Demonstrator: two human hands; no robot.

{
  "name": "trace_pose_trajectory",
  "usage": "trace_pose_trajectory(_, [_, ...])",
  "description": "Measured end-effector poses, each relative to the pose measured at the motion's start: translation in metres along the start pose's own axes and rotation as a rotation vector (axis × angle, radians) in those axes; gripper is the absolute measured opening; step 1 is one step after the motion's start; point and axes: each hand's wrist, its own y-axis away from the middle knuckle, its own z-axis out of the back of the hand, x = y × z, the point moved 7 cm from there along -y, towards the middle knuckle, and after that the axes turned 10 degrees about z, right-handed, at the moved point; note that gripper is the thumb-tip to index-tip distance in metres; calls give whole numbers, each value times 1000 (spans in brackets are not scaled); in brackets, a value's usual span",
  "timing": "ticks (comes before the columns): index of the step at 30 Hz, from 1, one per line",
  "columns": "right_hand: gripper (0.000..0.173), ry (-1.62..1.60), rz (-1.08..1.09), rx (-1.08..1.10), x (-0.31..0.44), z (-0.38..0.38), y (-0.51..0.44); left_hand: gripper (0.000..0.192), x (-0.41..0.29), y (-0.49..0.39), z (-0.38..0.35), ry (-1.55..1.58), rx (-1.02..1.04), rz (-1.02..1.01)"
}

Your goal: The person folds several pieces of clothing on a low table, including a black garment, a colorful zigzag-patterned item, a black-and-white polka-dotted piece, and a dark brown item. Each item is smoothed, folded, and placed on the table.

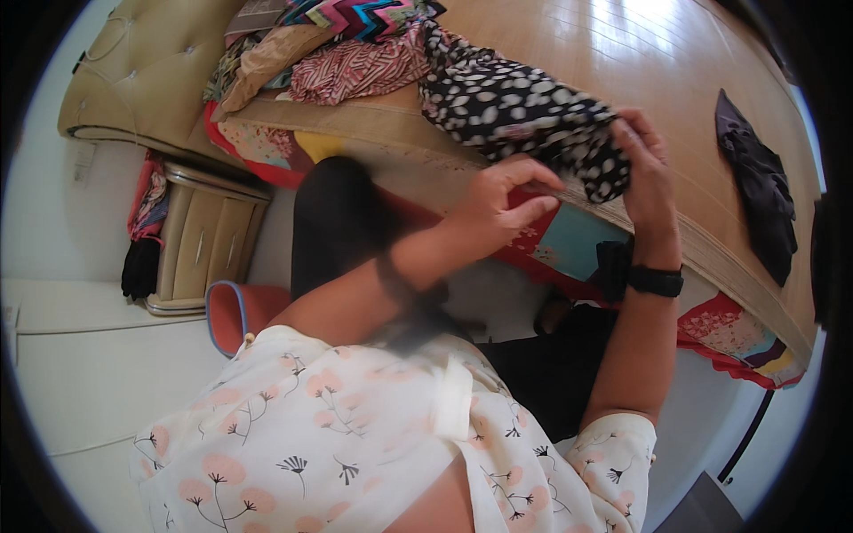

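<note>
A black fabric with white spots (513, 100) stretches from the clothes pile across the edge of the bed. My right hand (643, 156), with a black band on its wrist, grips the far right end of this fabric. Just below the fabric, my left hand (516, 200) has its thumb and fingers apart and holds nothing. The pile at the upper left includes a red-and-white patterned fabric (360, 70), a tan fabric (273, 60) and a multicoloured zigzag fabric (353, 14). A dark garment (756, 186) lies on the mat at the far right.
A woven mat (640, 46) covers the bed, with a patterned sheet (580, 240) hanging below its edge. A tufted headboard (153, 73) stands at the upper left, above a bedside cabinet (206, 246) with cloths hanging beside it. A red bin (256, 310) with a blue rim is near my left elbow.
</note>
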Motion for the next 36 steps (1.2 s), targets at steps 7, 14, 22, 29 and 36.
trace_pose_trajectory(7, [23,111,255,-783,39,110,17,19,24,-11,31,5,-110,171])
trace_pose_trajectory(14, [79,1217,213,-387,41,90,12,23,50,-19,27,94,4,295])
trace_pose_trajectory(22, [46,400,-58,-61,7,35,7,22,64,-20,30,110,8,332])
trace_pose_trajectory(29, [39,-125,-180,28,4,-11,10,60,65,-20,33,227,-132,313])
trace_pose_trajectory(36, [37,-140,-190,118,11,-24,13,45,51,-21,41,-352,-151,127])
